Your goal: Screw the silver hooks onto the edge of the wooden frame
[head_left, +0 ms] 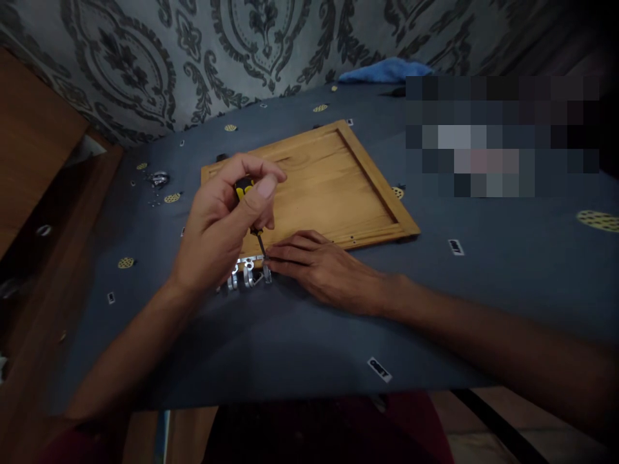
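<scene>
My left hand (215, 222) is closed around a screwdriver (245, 187) with a black and yellow handle. Its shaft slants down to a metal hook rail (249, 261) at the near edge of a framed wooden panel (314, 180). The rail carries several shiny hooks, which hang past the panel's edge. My right hand (329, 270) lies low over that same edge, with its fingertips pressed together on the rail's right end beside the screwdriver tip. A screw at the tip is too small to make out. Dark small holes (353, 239) show along the panel's near edge.
A shiny metal piece (158, 178) and several tiny parts lie on the dark patterned tablecloth (309, 348) at left. A blue cloth (384, 69) lies at the back by the patterned wall covering (261, 38). Wooden furniture (43, 142) stands left. A pixelated area hides the back right.
</scene>
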A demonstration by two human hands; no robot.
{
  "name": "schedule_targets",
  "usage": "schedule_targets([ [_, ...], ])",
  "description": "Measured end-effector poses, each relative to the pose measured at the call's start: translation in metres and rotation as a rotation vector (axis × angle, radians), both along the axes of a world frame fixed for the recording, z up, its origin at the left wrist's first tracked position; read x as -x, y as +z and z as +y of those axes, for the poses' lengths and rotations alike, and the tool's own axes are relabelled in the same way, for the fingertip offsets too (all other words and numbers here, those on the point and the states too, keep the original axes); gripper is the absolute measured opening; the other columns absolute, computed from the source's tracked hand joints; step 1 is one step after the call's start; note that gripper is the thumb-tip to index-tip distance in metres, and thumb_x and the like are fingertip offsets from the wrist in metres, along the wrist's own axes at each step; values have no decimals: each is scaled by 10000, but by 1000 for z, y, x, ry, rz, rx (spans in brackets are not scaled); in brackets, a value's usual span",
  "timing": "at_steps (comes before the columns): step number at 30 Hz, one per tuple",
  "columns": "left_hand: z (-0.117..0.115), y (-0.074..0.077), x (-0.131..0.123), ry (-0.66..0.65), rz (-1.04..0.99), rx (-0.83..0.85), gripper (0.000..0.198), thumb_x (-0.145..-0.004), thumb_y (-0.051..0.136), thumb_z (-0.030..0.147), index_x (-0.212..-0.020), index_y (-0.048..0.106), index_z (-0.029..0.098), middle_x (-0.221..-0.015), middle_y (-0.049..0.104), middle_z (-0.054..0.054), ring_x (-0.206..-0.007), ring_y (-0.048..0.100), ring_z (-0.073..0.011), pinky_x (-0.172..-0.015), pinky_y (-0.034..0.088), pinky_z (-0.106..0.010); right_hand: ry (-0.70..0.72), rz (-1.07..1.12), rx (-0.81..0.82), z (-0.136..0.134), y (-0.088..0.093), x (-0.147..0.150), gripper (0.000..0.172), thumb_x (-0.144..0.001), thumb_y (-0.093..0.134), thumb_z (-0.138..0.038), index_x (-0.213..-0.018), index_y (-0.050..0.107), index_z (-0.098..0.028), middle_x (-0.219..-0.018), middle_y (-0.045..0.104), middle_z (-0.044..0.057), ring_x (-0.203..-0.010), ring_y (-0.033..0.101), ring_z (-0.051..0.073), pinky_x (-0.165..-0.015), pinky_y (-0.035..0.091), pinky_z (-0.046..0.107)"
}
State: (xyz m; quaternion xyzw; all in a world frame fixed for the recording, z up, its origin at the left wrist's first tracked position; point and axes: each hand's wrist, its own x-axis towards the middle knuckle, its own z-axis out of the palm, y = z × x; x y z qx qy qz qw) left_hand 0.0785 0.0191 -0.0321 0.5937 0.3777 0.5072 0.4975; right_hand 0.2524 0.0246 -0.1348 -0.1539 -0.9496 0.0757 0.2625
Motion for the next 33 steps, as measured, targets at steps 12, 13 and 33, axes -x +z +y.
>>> schedule_targets([
  [12,4,3,4,-187,-89,64,224,-889,712,359,-758,638,192,-459,189,122,-374,84,-44,-396,124,-238,1,17,-12,-2,3,0,344,-957,503,-69,-1253,669,-123,-1275,713,111,-1173,611,259,-1020,471,444],
  [13,5,2,6,-212,-83,61,229,-895,705,362,-757,642,191,-454,183,121,-373,84,-46,-394,127,-236,-1,12,-9,-1,3,0,349,-957,501,-68,-1257,669,-130,-1277,713,110,-1178,611,257,-1021,470,443],
  [33,12,1,1,-184,-151,64,347,-871,727,467,-696,662,175,-428,198,112,-345,71,-38,-335,91,-222,-7,1,-7,-1,2,-1,362,-974,474,-94,-1280,663,-144,-1246,719,109,-1192,604,250,-1024,460,440],
])
